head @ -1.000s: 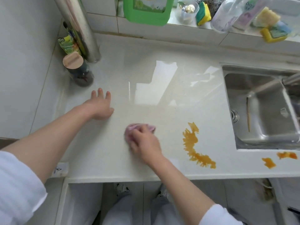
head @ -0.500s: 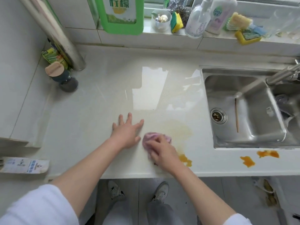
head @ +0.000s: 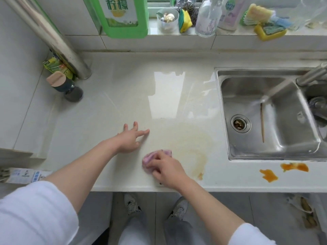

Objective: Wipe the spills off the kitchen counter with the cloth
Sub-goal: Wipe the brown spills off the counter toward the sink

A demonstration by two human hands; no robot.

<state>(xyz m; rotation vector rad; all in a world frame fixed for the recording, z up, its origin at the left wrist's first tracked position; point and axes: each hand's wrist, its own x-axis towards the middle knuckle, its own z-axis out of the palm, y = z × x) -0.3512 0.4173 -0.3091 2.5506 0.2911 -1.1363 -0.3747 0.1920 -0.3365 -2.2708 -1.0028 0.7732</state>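
My right hand [head: 166, 169] presses a bunched pink cloth [head: 150, 157] onto the white counter [head: 106, 106] near its front edge, fingers curled over it. To the right of the cloth lies a pale orange smear [head: 192, 147], with a small orange dab [head: 200, 175] at its lower end. Two thick orange spills lie in front of the sink: one [head: 268, 175] near the counter's edge, the other [head: 294, 167] further right. My left hand [head: 130, 140] rests flat on the counter to the left of the cloth, fingers spread.
A steel sink [head: 265, 114] with a chopstick in it is set into the counter at right. A metal pipe [head: 53, 38], a dark jar [head: 65, 85] and a green packet stand at back left. The ledge holds a green detergent bottle [head: 122, 15], sponges and soap bottles.
My right hand swept the cloth over the large orange spill and back left, leaving a pale smear. My left hand shifted right along the counter. The view moved right.
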